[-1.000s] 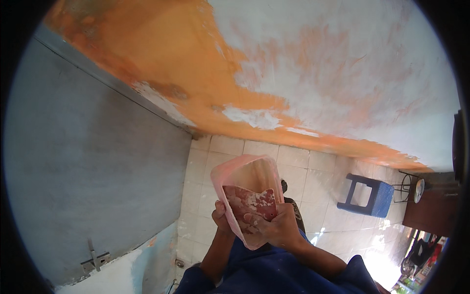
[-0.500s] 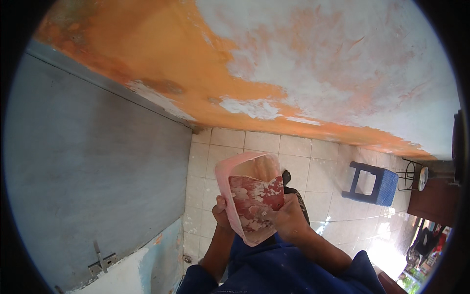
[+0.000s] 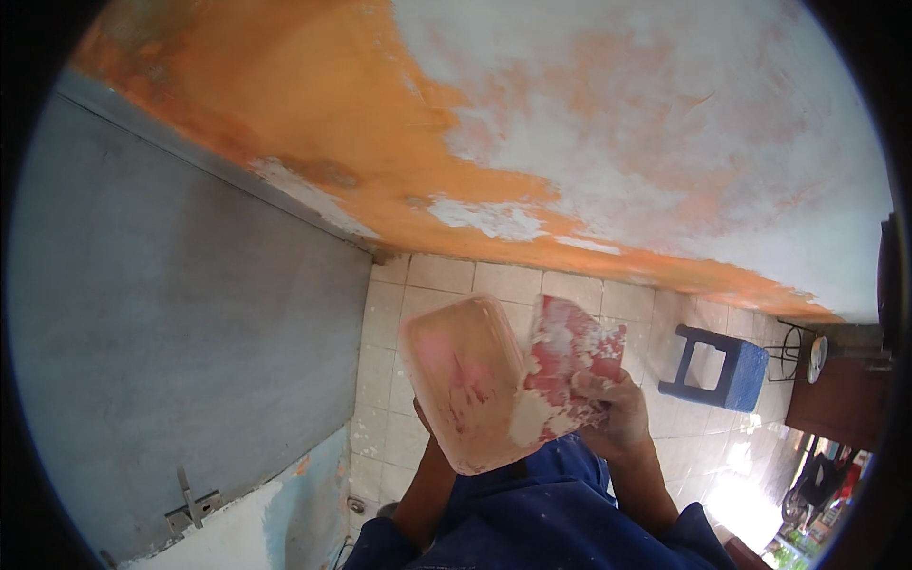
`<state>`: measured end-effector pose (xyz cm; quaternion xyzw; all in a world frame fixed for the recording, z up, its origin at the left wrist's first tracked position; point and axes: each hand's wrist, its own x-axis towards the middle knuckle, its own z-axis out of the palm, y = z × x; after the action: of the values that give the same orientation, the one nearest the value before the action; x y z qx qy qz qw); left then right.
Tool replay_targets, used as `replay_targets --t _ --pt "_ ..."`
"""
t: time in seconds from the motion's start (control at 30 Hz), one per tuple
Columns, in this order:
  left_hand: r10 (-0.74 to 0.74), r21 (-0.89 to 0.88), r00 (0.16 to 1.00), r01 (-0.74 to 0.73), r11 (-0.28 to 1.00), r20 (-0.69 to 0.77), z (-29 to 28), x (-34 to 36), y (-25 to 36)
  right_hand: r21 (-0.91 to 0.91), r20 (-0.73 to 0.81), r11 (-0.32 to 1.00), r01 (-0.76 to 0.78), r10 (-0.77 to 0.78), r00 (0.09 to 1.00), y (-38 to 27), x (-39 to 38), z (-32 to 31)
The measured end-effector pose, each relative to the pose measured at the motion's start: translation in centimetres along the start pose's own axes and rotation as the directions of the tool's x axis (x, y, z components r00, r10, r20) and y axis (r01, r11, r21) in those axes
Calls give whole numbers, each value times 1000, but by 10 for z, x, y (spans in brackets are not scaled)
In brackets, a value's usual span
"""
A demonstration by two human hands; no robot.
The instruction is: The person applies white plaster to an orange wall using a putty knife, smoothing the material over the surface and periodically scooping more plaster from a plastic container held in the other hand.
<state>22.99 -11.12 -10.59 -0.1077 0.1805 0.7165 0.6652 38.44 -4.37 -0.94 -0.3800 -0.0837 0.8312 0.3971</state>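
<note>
A shallow pink plastic tub (image 3: pixel 418 356), smeared inside with pale paste and some pink streaks, is tilted so its inside faces me. My left hand (image 3: pixel 422 415) grips it from its left side and underneath; most of the fingers are hidden behind it. My right hand (image 3: pixel 619 415) is closed on a flat red putty spreader (image 3: pixel 600 350), its thumb pressed on the face. White and cream putty coats much of the spreader. Its left edge overlaps the tub's right rim, where a lump of cream putty (image 3: pixel 535 418) lies. Whether the two touch there I cannot tell.
Ahead rises an orange wall (image 3: pixel 380 123) with broad whitish patches (image 3: pixel 646 123). A grey door (image 3: pixel 190 294) with a metal bolt (image 3: pixel 197 508) stands at left. On the tiled floor (image 3: pixel 508 282), right, is a blue plastic stool (image 3: pixel 743 375) on its side; brown furniture (image 3: pixel 831 404) stands beyond.
The spreader has come out from inside the tub to its right side, with my right hand. The tub has turned, showing more of its inside, and less of my left hand is visible.
</note>
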Motion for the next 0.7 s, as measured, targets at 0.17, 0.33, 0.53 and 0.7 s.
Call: replay_targets --t 0.17,0.33,0.53,0.7 --pt "-179 2 963 182 983 204 43 20 4 208 -2 975 80 -81 997 -13 7 -7" --pt "39 233 999 -35 972 -11 -43 52 10 297 59 954 39 -59 996 15 44 -79" --pt "197 114 980 -193 975 -26 -48 62 25 363 -2 929 69 -73 997 42 129 -83" --pt "235 147 972 -229 962 -28 -40 63 32 455 -81 841 294 -289 954 70 225 -122"
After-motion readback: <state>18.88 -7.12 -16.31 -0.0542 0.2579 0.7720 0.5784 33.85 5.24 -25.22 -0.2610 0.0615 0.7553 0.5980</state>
